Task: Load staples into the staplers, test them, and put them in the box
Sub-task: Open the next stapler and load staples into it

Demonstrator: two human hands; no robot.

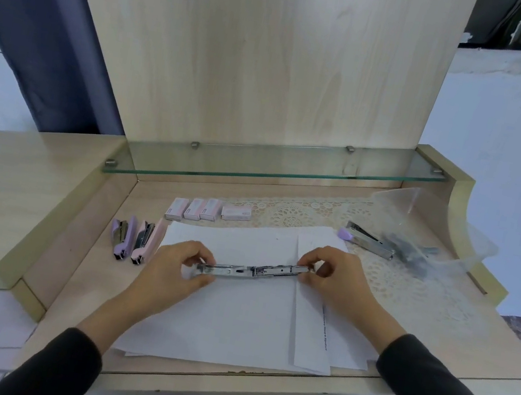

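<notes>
Both hands, left hand (183, 262) and right hand (331, 272), pinch the ends of an opened-flat metal stapler (253, 271) over the paper sheets (231, 314) on the bench (439, 319). A loose pinch could let it snap shut on fingertips or spill staples.

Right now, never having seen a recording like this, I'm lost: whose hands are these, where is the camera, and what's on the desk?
There is no machine here. One camera worn on a person's head looks down at their bare hands. The left hand and right hand each grip one end of an unfolded metal stapler, above white paper sheets on a wooden desk. To the left lie a purple stapler and a pink stapler. Behind them are four small staple boxes. At far right another opened stapler lies by clear plastic packaging.
</notes>
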